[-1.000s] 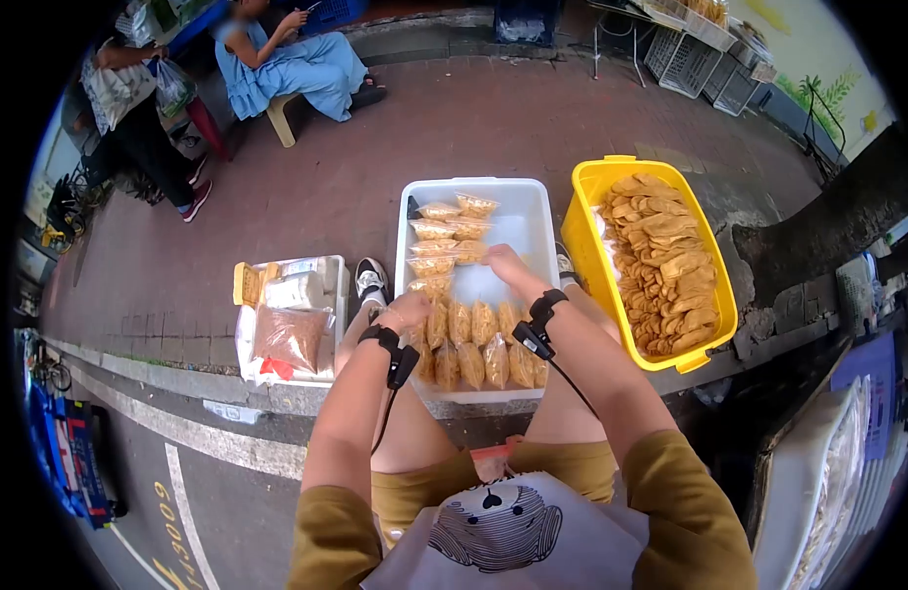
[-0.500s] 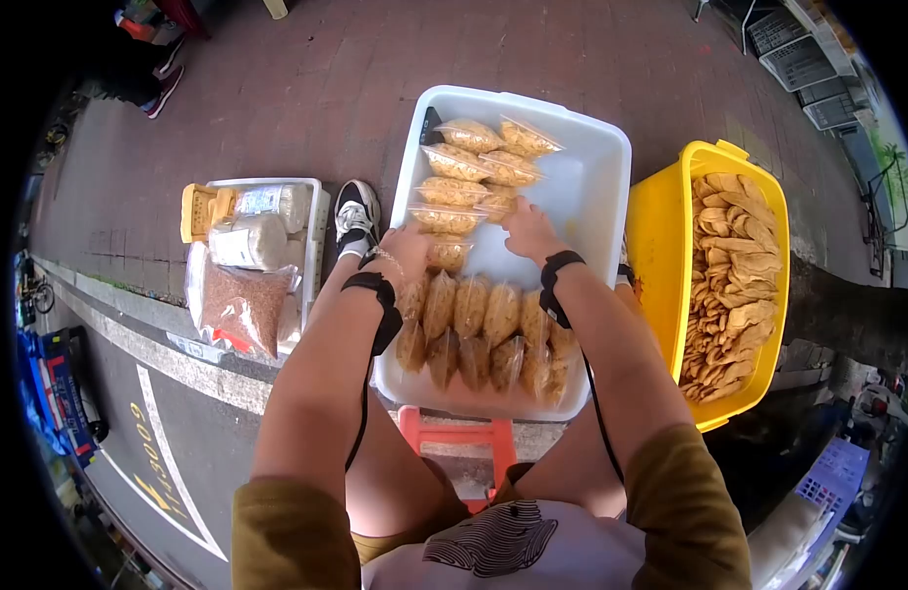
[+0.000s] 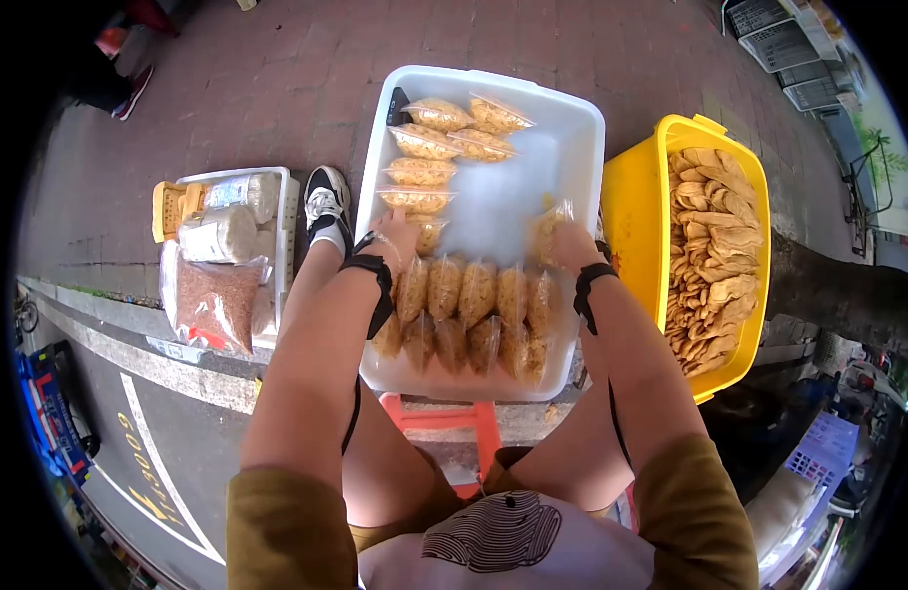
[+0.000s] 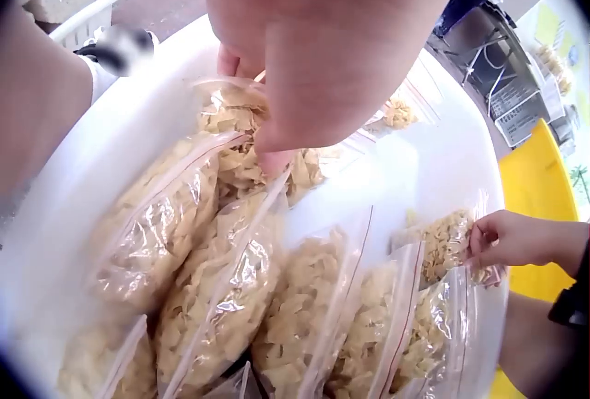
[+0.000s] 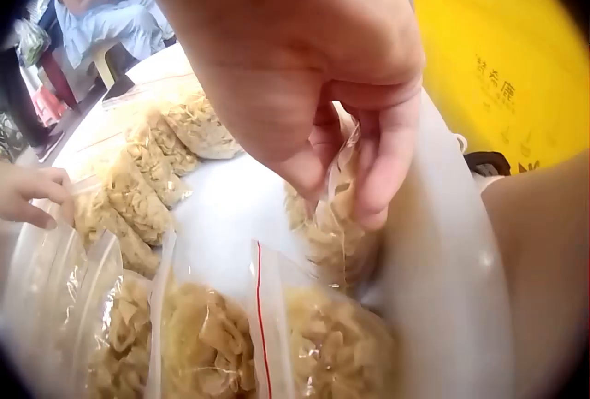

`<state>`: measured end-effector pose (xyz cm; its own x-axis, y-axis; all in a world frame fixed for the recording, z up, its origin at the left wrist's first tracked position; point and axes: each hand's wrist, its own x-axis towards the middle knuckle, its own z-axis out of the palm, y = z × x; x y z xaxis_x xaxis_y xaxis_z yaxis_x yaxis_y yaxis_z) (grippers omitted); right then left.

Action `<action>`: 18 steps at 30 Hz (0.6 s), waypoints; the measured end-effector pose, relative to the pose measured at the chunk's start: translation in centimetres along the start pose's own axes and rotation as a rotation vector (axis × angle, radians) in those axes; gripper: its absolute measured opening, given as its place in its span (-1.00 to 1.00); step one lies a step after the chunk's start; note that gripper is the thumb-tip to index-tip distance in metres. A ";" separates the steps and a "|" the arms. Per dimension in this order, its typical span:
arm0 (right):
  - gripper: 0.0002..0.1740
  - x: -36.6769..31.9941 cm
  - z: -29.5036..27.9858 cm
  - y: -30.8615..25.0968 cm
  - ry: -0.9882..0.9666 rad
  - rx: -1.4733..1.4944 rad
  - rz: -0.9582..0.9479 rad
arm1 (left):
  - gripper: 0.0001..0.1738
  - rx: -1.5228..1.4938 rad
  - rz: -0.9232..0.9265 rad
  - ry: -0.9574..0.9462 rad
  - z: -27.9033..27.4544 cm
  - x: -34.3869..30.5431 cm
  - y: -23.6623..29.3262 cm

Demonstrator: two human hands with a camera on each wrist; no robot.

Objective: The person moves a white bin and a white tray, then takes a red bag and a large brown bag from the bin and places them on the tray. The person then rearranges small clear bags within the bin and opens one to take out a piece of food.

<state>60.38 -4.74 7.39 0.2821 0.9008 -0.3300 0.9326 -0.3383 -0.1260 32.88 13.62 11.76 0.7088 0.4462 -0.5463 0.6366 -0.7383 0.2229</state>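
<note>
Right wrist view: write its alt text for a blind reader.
A person's right hand pinches a clear plastic bag of pale flakes inside a white plastic tub. Similar filled bags lie near and left, by the left hand; a yellow plastic tub stands right.

- Daylight lit the scene brightly and softly, with the pale floor of the white tub [image 3: 493,211] looking hazy.
- Shade darkened the tree trunk [image 3: 827,285] in the head view.
- Small glints dotted the plastic bags [image 4: 161,233], sharpest in the left wrist view, where the tub's walls washed out nearly to plain white.
- Motion blur softened the right hand [image 3: 572,248] and its bag [image 3: 548,234] in the head view.
- The shoe [image 4: 124,50] smeared in the left wrist view.
- The tub's side wall blurred in the right wrist view, beside vivid yellow plastic [image 5: 516,67].
- Wide-angle distortion curved the outer head view, and black rounded its corners.
</note>
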 end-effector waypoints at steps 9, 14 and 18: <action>-0.77 1.5 -2.0 -0.9 -0.551 0.372 0.186 | -0.72 0.170 0.058 0.213 0.2 1.9 2.1; -0.73 3.3 -5.5 -1.1 -0.765 0.369 0.281 | -0.72 -0.072 0.094 0.340 -2.5 2.7 8.8; -0.70 3.2 -8.3 -1.8 -0.820 0.455 0.585 | -0.73 -0.454 -0.022 0.380 -0.6 5.6 12.4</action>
<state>61.50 0.99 14.36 0.2604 0.1721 -0.9500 0.4864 -0.8734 -0.0249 44.94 7.24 12.00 0.6997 0.6706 -0.2463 0.6594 -0.4736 0.5838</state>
